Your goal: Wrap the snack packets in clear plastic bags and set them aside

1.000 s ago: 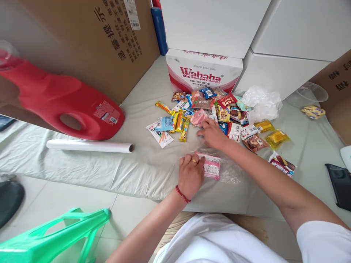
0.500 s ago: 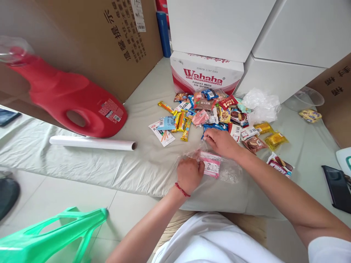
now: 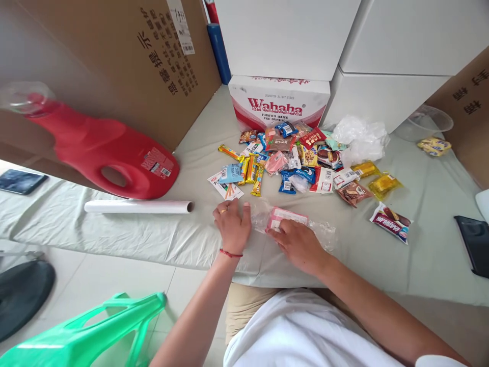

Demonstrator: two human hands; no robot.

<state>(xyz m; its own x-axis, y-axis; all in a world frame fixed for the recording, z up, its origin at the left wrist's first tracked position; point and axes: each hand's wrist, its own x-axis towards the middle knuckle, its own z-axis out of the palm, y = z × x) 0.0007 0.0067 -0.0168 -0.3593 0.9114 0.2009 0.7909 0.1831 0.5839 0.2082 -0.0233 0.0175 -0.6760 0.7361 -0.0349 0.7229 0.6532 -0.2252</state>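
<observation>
My left hand (image 3: 232, 225) is open, thumb apart from the fingers. Its fingertips reach the near edge of a white snack packet (image 3: 229, 192) printed with sticks. My right hand (image 3: 301, 245) is closed at the lower left edge of a flat pink-and-white packet (image 3: 290, 215), partly covering it. Crumpled clear plastic wrapping (image 3: 324, 233) spreads out on both sides of that packet. Beyond the hands lies a pile of wrapped snacks, among them a light blue packet (image 3: 231, 173), yellow stick-shaped packets (image 3: 250, 169) and a red-and-white packet (image 3: 324, 180).
A Wahaha carton (image 3: 280, 104) stands behind the snacks, beside crumpled clear bags (image 3: 361, 137). To the left are a red jug (image 3: 118, 153) and a white roll (image 3: 139, 206). A wafer packet (image 3: 391, 222) and a phone (image 3: 473, 244) lie right. A green stool (image 3: 87, 331) stands on the floor.
My left hand has left the clear wrapping, moved left and opened. My right hand has come down from near the blue packets onto the pink-and-white packet.
</observation>
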